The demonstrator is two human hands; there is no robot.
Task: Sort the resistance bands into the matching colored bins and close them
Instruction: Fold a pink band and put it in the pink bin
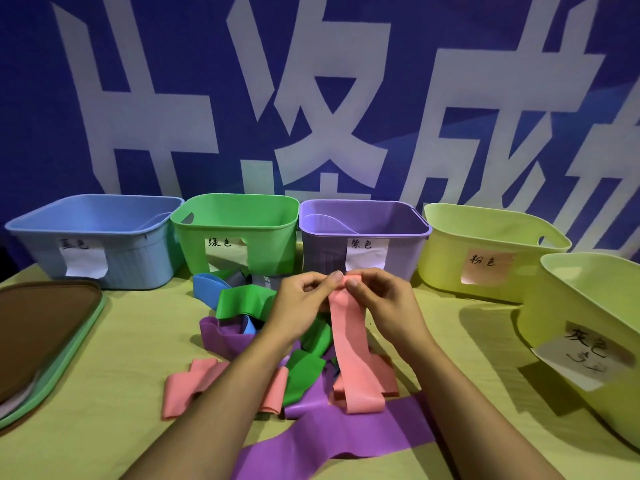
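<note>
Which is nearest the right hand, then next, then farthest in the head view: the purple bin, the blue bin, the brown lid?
1. Purple bin, just behind the right hand.
2. Blue bin, far left at the back.
3. Brown lid, at the left edge.

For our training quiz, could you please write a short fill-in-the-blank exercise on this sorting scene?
1. Both hands, left hand and right hand, pinch the top of a ____ resistance band.
2. The bin between the blue bin and the purple bin is ____.
3. The stacked lids lie on the table's ____ side.

Missing words: pink; green; left
</note>
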